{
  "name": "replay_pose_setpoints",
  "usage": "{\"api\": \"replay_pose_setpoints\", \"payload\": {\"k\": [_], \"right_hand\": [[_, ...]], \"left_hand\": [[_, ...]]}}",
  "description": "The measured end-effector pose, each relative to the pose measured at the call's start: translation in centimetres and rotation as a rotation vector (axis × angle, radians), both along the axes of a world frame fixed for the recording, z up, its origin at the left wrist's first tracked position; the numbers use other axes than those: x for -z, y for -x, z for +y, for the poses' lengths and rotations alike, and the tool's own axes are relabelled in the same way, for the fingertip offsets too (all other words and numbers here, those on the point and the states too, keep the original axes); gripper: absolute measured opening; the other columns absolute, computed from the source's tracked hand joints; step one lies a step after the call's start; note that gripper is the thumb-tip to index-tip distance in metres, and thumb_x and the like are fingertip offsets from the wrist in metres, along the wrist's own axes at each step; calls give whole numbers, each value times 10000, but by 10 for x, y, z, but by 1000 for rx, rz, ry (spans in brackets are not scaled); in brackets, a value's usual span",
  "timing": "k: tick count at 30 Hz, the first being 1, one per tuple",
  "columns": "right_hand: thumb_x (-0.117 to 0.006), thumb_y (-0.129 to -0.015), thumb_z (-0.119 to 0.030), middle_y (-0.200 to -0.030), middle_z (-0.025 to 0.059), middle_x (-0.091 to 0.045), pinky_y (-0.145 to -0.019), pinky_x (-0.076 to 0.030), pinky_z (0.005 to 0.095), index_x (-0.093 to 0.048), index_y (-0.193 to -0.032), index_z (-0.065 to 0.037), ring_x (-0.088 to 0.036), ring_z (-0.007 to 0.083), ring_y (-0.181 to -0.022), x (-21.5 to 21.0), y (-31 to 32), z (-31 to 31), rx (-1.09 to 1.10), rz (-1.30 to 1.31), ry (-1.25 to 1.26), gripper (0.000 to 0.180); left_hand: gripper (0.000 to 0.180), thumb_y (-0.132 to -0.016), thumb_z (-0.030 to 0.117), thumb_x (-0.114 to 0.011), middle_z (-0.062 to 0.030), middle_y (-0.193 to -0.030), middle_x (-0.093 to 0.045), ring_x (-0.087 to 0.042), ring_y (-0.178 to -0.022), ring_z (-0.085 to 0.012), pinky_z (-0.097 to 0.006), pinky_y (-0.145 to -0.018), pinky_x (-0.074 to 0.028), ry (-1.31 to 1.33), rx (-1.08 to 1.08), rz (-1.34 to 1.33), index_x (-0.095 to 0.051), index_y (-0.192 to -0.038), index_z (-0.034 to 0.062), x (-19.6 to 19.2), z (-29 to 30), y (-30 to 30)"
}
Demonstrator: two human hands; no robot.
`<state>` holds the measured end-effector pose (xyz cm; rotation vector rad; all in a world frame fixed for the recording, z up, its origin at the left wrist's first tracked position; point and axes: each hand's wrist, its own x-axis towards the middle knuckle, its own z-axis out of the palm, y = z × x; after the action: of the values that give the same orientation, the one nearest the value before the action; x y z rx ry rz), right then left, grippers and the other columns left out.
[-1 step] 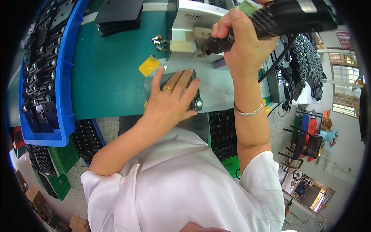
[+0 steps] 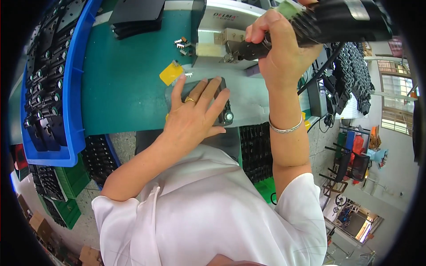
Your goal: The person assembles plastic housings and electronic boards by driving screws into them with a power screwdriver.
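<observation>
My left hand [image 2: 191, 108] lies flat with fingers spread on a dark, flat part [image 2: 220, 95] near the table's front edge. A small round component [image 2: 228, 116] shows at that part's right side. My right hand [image 2: 284, 53] is wrapped round a black hand-held tool [image 2: 341, 22] with a ribbed body. The tool's narrow end points left, in front of a metal block [image 2: 234, 36] on a pale machine [image 2: 217, 20]. Whether its tip touches anything I cannot tell. A yellow piece [image 2: 171, 73] sits just beyond my left fingertips.
At left stands a blue tray [image 2: 77, 102] of black parts with round components. Black plates [image 2: 136, 15] are stacked at the back, with several small switch-like pieces [image 2: 183, 44] nearby. A dark cable [image 2: 323, 68] hangs at right, near a grey box [image 2: 317, 99] and heaped black parts [image 2: 355, 71].
My right hand and the black tool have shifted very slightly to the right. My left hand stays on the dark part, almost unmoved.
</observation>
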<state>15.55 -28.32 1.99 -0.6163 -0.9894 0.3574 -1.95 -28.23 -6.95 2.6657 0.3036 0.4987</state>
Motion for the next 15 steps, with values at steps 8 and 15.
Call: {"api": "replay_pose_setpoints", "payload": {"k": [8,15], "right_hand": [[-601,-882,-49,-589,73,-508,-464,-491,338,-264,-1307,-47,-513,164,-462,14,21,-72,164,19,214,542],[-677,-863,-79,-600,64,-511,-459,-484,329,-288,-1284,-85,-501,157,-457,34,36,-90,217,71,283,573]], "left_hand": [[468,-634,343,-792,-21,-1145,-566,-553,-1075,-185,-505,-1056,-214,-107,-75,-257,-647,-1067,242,22,-15,24],[319,-699,251,-720,30,-1024,-579,-546,-972,-126,-492,-1043,-230,-155,-110,-277,-666,-1014,246,28,-26,14]]}}
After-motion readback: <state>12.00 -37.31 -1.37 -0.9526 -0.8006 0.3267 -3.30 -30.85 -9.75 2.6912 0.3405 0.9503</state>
